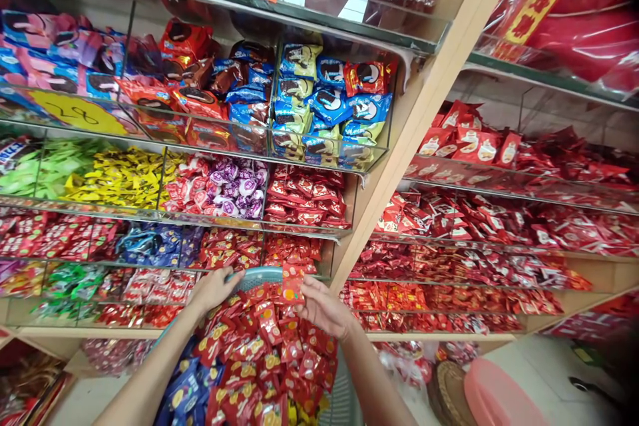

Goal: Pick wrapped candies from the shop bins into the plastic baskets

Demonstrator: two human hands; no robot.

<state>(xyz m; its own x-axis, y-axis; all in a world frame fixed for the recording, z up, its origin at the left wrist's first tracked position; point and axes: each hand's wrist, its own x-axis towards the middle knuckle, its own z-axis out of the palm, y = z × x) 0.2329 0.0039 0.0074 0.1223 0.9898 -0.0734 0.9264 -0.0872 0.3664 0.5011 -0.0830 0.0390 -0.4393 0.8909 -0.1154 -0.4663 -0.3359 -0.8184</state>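
My left hand (pixel 213 288) grips the far rim of a teal plastic basket (pixel 263 274) that is heaped with red and blue wrapped sweets (pixel 259 353). My right hand (pixel 322 306) pinches one small red and gold sweet packet (pixel 292 286) just above the heap, close to the lower glass shelf of red sweets (pixel 289 249). Both forearms reach up from the bottom of the view.
Glass shelves (pixel 210 140) divided into bins hold cookie packs, yellow, green, purple and red sweets. A slanted wooden post (pixel 399 140) splits off a right-hand rack of red packets (pixel 499 226). A pink stool (pixel 499 399) and woven round item (pixel 449 393) sit on the floor.
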